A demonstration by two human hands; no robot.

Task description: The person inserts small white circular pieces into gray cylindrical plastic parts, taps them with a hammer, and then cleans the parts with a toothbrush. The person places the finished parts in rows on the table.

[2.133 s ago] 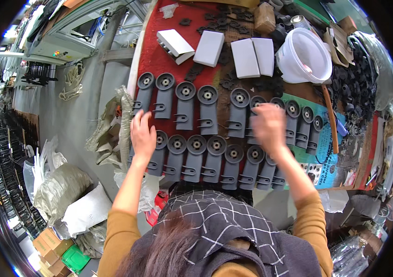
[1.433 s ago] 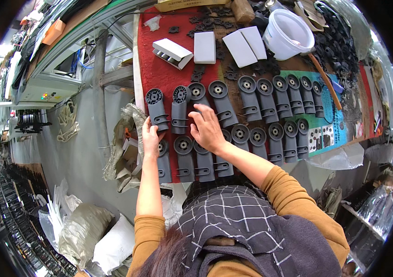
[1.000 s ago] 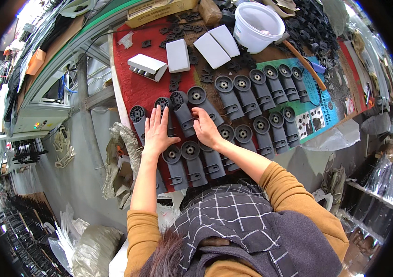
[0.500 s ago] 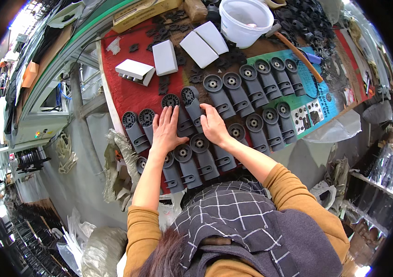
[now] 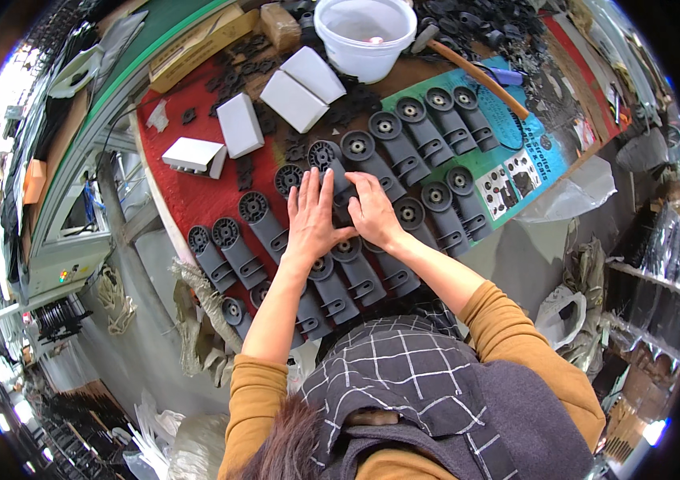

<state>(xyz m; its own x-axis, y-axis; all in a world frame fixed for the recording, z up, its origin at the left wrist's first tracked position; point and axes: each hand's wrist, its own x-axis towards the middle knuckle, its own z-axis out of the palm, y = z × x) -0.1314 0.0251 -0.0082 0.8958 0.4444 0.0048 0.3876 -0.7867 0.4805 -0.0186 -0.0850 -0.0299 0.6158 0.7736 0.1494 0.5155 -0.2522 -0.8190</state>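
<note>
My left hand (image 5: 313,222) lies with its fingers stretched over the side of a dark grey plastic arm with a round spoked end (image 5: 325,155). My right hand (image 5: 376,213) bends its fingers round the right edge of the same part, and its thumb points back toward my left hand. The lower shaft of this part is hidden under both hands. To its left stand similar grey parts with spoked ends (image 5: 253,207). On its right, several more (image 5: 385,125) show smoother round ends. A nearer row of the same parts (image 5: 329,285) runs below my forearms.
White boxes (image 5: 237,126) lie on the red table covering (image 5: 165,172). A white bucket (image 5: 364,48) stands at the back, beside a wooden-handled hammer (image 5: 476,74). Black small parts (image 5: 468,32) are heaped at the far right. A green printed sheet (image 5: 480,120) lies under the right-hand parts.
Both hands have moved from one grey part to its neighbour on the right, whose round end now looks spoked. The whole view has shifted, so the table appears further left.
</note>
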